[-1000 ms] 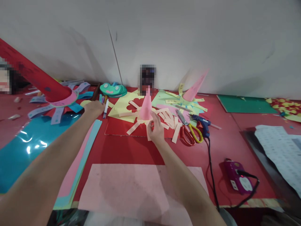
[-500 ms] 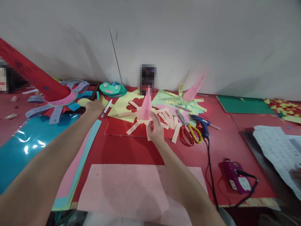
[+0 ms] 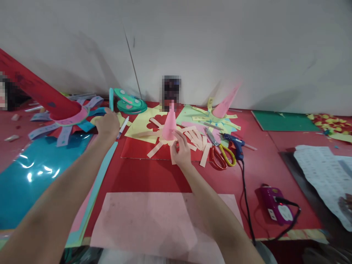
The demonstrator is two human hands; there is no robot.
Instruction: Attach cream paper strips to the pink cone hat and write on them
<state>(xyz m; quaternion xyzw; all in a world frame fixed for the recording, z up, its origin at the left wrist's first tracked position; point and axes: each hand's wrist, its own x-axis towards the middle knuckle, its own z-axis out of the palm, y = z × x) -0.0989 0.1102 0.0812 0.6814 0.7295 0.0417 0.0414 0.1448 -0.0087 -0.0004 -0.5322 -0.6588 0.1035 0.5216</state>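
Observation:
My left hand [image 3: 108, 125] is closed at the far left, beside the paper ring of a red cone [image 3: 60, 104]. A slim teal strip [image 3: 111, 99] sticks up from its fingers; its lower end is hidden. Just right of it, a green frog-face cutout [image 3: 128, 97] tilts up over a stack of similar cutouts [image 3: 132, 107]. My right hand [image 3: 182, 148] curls its thumb and fingers at the base of a small pink paper cone [image 3: 169, 126]. Peach paper strips [image 3: 155, 149] spread out from that base. Loose peach strips [image 3: 198, 139] lie to its right.
Scissors [image 3: 220, 156] and a blue glue gun [image 3: 238, 145] lie right of the strips. The gun's cord runs to a purple power box [image 3: 276, 205]. Another pink cone [image 3: 227, 102] stands behind. A pink sheet [image 3: 143, 220] lies in front; a white pen [image 3: 123, 126] lies left.
My left hand has risen slightly, and the teal strip now stands higher above it. The top frog cutout has tilted up from its stack. My right hand has stayed at the cone.

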